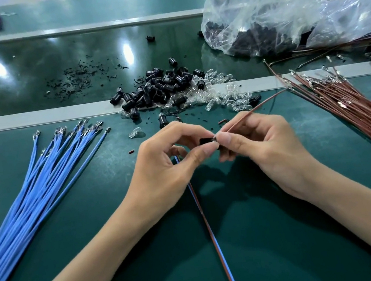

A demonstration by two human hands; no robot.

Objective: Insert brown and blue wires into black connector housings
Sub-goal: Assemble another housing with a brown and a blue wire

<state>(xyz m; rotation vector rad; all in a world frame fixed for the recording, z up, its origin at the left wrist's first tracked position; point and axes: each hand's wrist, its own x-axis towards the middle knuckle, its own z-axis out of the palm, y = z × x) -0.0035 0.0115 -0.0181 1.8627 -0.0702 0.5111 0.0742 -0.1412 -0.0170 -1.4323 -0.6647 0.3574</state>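
My left hand [170, 157] pinches a small black connector housing [206, 141] between thumb and forefinger at the centre of the green mat. My right hand [258, 143] pinches a brown wire [259, 105] whose near end meets the housing; the wire runs up and right toward the brown bundle. A blue and a brown wire lying side by side [207, 222] run from under my left hand down to the frame's bottom edge. Where they end is hidden by my fingers.
A fan of blue wires [41, 185] lies at the left, a bundle of brown wires [354, 108] at the right. A pile of black housings [159, 86] and clear bulbs [223, 95] sits ahead. A plastic bag [279, 4] of parts stands at the back right.
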